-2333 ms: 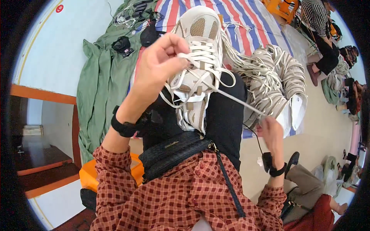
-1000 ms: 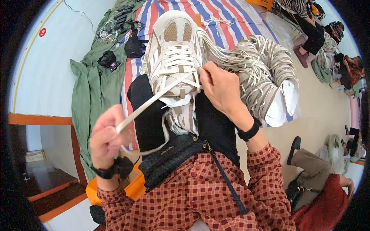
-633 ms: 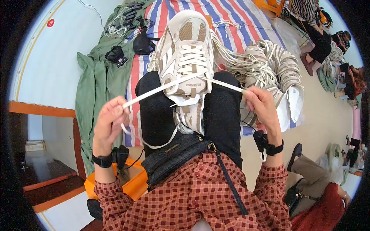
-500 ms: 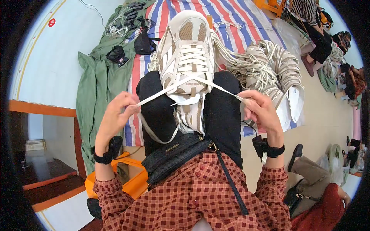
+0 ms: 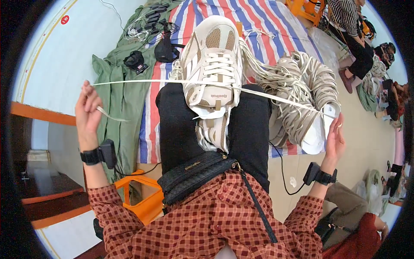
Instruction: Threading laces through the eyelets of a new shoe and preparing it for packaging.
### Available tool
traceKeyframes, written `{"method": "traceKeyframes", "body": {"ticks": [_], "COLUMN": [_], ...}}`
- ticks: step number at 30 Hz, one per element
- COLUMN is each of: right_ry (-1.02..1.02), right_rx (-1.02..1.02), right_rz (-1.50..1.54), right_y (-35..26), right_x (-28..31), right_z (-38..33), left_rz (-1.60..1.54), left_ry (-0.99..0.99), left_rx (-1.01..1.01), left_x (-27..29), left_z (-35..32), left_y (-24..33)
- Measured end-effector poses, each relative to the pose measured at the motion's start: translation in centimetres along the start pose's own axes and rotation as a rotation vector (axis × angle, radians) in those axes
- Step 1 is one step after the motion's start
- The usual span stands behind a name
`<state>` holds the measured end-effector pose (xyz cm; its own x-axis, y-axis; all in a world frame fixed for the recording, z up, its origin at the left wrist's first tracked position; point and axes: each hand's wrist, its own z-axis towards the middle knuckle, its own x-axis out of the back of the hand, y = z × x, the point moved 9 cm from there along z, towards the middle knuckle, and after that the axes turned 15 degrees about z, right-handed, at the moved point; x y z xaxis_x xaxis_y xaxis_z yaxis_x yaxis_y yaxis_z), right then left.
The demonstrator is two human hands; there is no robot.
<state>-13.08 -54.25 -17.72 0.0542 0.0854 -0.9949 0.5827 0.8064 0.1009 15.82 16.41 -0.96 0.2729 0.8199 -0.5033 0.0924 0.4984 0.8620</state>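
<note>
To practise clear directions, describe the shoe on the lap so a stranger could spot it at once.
Find the striped sheet, then the black trousers below it. A pale shoe rests there, toe pointing away from the body. It lies apart from the laced shoes stacked at right.

beyond the left hand (image 5: 89, 103) we see a pale wall (image 5: 47, 73) with a round red sticker (image 5: 64, 20). just inward of that hand we have a crumpled green cloth (image 5: 125, 97). between the hands and farther off, we find a striped sheet (image 5: 241, 11). nearer us than the left hand is an orange frame (image 5: 146, 209); outward of the right hand (image 5: 334, 140), a plastic bag (image 5: 374, 190).
</note>
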Motion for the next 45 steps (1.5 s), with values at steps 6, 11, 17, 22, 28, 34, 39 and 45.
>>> {"method": "traceKeyframes", "body": {"ticks": [6, 11, 17, 22, 28, 34, 39, 45], "right_ry": [0.165, 0.089, -0.188, -0.439, -0.869, -0.447, -0.430, -0.393], "right_rx": [0.109, 0.134, -0.267, -0.382, 0.154, -0.131, -0.252, -0.241], "right_rz": [-0.105, -0.590, -1.344, -1.404, -2.022, -1.431, -1.360, -1.367], "right_y": [-3.0, 2.1, 24.6, 30.0, 30.3, 29.8, 29.6, 30.0], "right_x": [3.6, 1.8, -5.2, -6.9, -9.6, -8.8, -8.2, -7.4], "right_z": [5.2, 7.7, 1.4, -0.7, -2.5, -2.5, -2.7, -2.5], "left_rz": [0.060, 0.052, 0.814, 1.175, 1.643, 1.803, 2.016, 2.064], "left_ry": [0.191, 0.511, 0.207, -0.076, -0.221, -0.213, -0.304, -0.304], "left_rx": [-0.138, -0.221, 0.025, 0.065, -0.339, -0.466, -0.623, -0.684], "left_x": [12.8, 14.2, 6.3, -12.9, -19.8, -21.9, -24.1, -24.4], "left_z": [3.6, 5.5, 5.0, 0.5, -0.8, -0.1, -0.5, -0.3], "left_y": [10.2, 11.0, 0.0, -11.1, -12.8, -12.4, -12.0, -13.1]}}
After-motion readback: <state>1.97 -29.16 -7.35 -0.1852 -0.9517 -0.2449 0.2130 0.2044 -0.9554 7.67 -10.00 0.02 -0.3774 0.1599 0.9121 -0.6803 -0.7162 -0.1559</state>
